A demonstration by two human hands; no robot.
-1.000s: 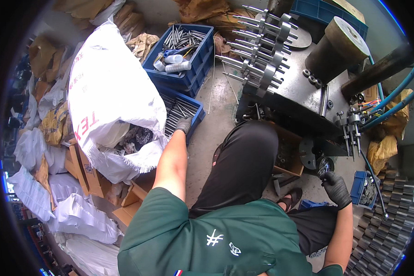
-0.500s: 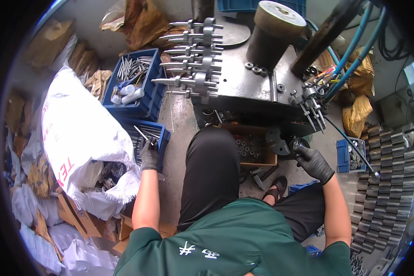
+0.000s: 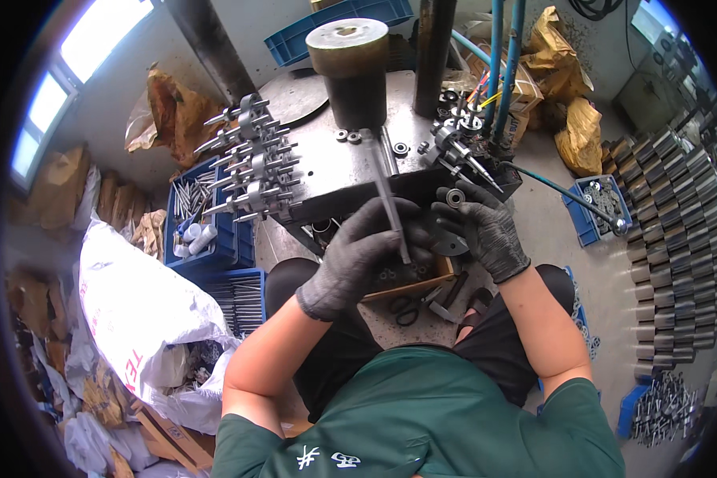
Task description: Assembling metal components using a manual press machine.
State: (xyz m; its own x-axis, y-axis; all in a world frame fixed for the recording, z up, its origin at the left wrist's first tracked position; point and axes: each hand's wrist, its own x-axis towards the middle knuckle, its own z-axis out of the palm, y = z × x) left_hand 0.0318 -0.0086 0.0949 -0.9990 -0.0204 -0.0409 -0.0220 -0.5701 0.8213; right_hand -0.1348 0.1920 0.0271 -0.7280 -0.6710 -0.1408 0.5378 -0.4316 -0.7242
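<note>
My left hand [image 3: 344,263], in a dark grey glove, grips a slim metal shaft [image 3: 385,195] that stands tilted in front of the steel table. My right hand [image 3: 492,239], gloved too, pinches a small ring-shaped bearing [image 3: 455,199] between thumb and fingers. The shaft and the bearing are apart. On the tabletop [image 3: 327,175] lie loose bearings [image 3: 342,136], another bearing [image 3: 401,148] and a metal bar [image 3: 389,151]. Several shafts with round parts on them [image 3: 259,163] line the table's left edge. More such shafts [image 3: 458,150] lie at its right corner.
A thick steel cylinder [image 3: 347,84] stands on the table between dark posts. Blue hoses [image 3: 511,64] hang behind. A ball-ended lever [image 3: 618,226] juts out right, beside a blue bin [image 3: 583,227]. Left are a crate of shafts [image 3: 251,279] and a white sack [image 3: 127,295]. Stacked metal cylinders [image 3: 685,263] line the right.
My left hand has come from the shaft crate to the middle, bringing a shaft. The right hand has risen from near the box below, with a bearing now showing. The view has shifted.
</note>
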